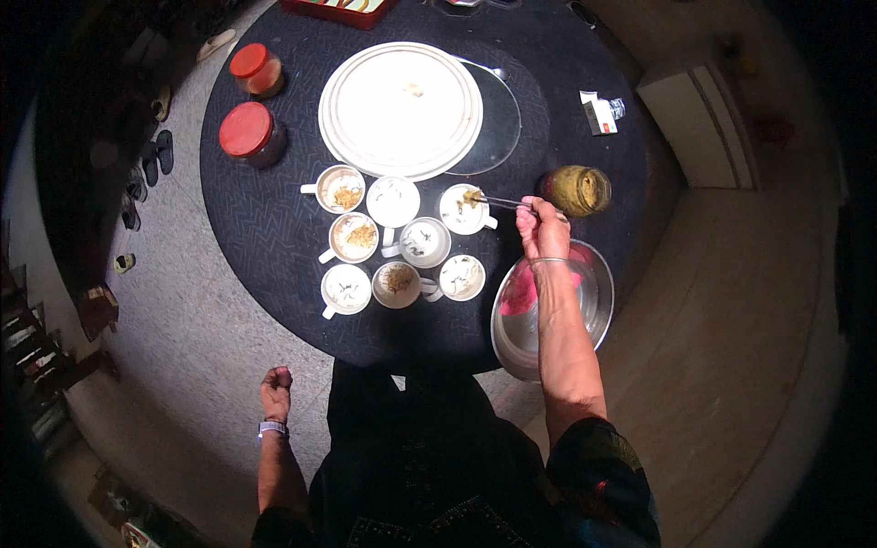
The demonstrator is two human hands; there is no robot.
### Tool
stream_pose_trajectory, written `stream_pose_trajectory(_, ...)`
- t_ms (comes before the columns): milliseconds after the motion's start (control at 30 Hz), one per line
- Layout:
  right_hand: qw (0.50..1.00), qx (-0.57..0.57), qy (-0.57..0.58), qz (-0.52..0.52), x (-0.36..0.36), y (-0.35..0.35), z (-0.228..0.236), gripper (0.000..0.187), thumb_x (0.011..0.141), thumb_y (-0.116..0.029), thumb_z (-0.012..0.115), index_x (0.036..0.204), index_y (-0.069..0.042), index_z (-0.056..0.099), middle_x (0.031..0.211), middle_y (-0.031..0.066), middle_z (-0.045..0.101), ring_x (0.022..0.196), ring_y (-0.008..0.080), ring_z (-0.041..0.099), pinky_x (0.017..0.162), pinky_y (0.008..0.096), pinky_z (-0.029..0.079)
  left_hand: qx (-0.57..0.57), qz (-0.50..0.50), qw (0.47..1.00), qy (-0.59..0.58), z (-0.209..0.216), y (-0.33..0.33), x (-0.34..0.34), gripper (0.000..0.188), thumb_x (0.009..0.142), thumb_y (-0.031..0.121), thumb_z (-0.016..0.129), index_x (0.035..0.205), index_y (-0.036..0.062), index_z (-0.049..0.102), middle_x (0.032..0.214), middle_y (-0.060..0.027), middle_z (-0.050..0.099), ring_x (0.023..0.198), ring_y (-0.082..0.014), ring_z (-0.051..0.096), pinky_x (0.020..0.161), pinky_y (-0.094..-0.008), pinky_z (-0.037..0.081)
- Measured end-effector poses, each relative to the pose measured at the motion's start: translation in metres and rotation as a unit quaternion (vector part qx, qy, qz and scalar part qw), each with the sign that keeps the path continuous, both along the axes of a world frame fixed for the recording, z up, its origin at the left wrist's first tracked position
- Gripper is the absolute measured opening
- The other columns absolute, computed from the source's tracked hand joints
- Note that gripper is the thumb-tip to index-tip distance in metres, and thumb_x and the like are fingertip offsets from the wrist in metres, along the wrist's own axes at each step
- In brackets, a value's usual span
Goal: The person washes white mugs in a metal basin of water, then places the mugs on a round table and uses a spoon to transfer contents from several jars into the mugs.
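In my right hand (pixel 544 228) is a thin metal utensil (pixel 501 201); I cannot tell its exact kind. Its tip carries a yellow-brown clump (pixel 472 196) over a white mug (pixel 466 217). Several more white mugs stand to the left, with dark thin bits in them. Yellowish-brown crumbs also show in one mug (pixel 340 188), another below it (pixel 353 237), and a browner heap in a front mug (pixel 398 284). An open glass jar (pixel 585 190) of yellow-brown contents sits just right of my right hand. My left hand (pixel 276 393) hangs away from the table, fingers curled, nothing visible in it.
Under my right forearm lies a clear bowl (pixel 599 310) with something pink. A round white lid or tray (pixel 402 110) overlaps a glass disc (pixel 498 119). Two red-lidded jars (pixel 247 130) stand at left. A small white box (pixel 599 115) lies on the dark round table (pixel 274 292).
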State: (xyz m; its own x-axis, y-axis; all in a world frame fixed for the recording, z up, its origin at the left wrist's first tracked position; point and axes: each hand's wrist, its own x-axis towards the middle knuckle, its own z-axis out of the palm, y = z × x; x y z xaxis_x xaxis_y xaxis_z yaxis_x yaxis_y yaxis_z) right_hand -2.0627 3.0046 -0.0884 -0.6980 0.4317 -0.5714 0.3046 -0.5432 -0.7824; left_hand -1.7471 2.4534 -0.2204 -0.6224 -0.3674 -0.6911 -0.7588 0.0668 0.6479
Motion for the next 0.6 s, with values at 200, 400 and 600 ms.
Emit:
stream_pose_trajectory(200, 0.996, 0.081, -0.024, 0.031, 0.003, -0.008, -0.006, 0.018, 0.091, -0.011, 0.057, 0.094, 0.006, 0.063, 0.077, 0.0128, 0.066, 0.061, 0.0163, 0.067, 0.05, 0.0245, 0.058, -0.018, -0.017, 1.0, -0.014, 0.006, 0.003, -0.003, 0.009, 0.091, 0.006, 0.062, 0.098, 0.0012, 0.064, 0.085, -0.0001, 0.062, 0.079, -0.0101, 0.056, 0.076, -0.0254, 0.048)
stream_pose_trajectory(400, 0.998, 0.063, -0.009, 0.029, 0.001, -0.006, 0.003, 0.018, 0.091, -0.011, 0.058, 0.095, 0.005, 0.064, 0.077, 0.0123, 0.066, 0.062, 0.0151, 0.067, 0.052, 0.0232, 0.058, -0.02, -0.013, 0.999, -0.029, 0.011, 0.002, -0.007, 0.01, 0.091, 0.006, 0.062, 0.099, 0.0006, 0.063, 0.087, -0.0011, 0.063, 0.082, -0.0106, 0.057, 0.078, -0.0264, 0.048)
stream_pose_trajectory(600, 1.0, 0.027, 0.003, 0.003, 0.0, -0.007, 0.009, 0.017, 0.091, -0.009, 0.057, 0.092, 0.007, 0.063, 0.074, 0.0126, 0.065, 0.06, 0.0162, 0.066, 0.05, 0.0249, 0.058, -0.03, -0.029, 0.999, -0.034, 0.016, 0.001, -0.01, 0.011, 0.09, 0.005, 0.061, 0.1, 0.0004, 0.063, 0.087, -0.0014, 0.063, 0.082, -0.0109, 0.057, 0.078, -0.0263, 0.048)
